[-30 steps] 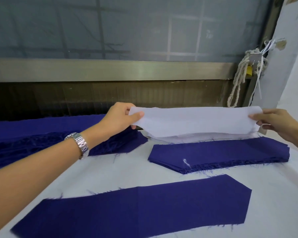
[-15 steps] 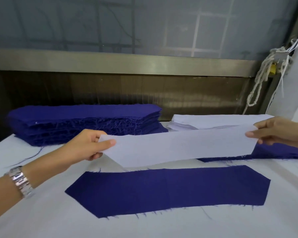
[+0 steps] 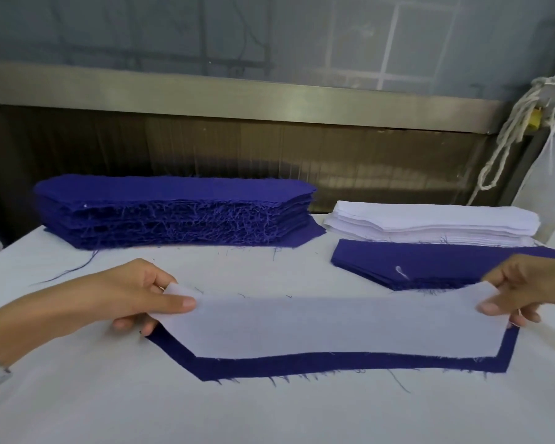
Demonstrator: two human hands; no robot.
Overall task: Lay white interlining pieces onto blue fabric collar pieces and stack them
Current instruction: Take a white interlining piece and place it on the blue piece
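A white interlining piece [image 3: 327,325] is stretched between my hands just over a single blue collar piece [image 3: 350,365] lying on the white table. My left hand [image 3: 141,293] pinches its left end between thumb and fingers. My right hand [image 3: 526,290] pinches its right end. The blue piece shows as a border along the near and side edges; the rest is hidden under the white piece. Whether the interlining's far edge touches the fabric, I cannot tell.
A tall stack of blue collar pieces [image 3: 173,213] stands at the back left. A stack of white interlining [image 3: 430,222] sits at the back right, with a low blue stack [image 3: 430,264] in front of it. A rope [image 3: 507,136] hangs at the right. The white table [image 3: 269,411] fills the near area.
Both hands have brought the white interlining piece down and toward me, from above the back stacks to over the single blue collar piece, now covering most of it.
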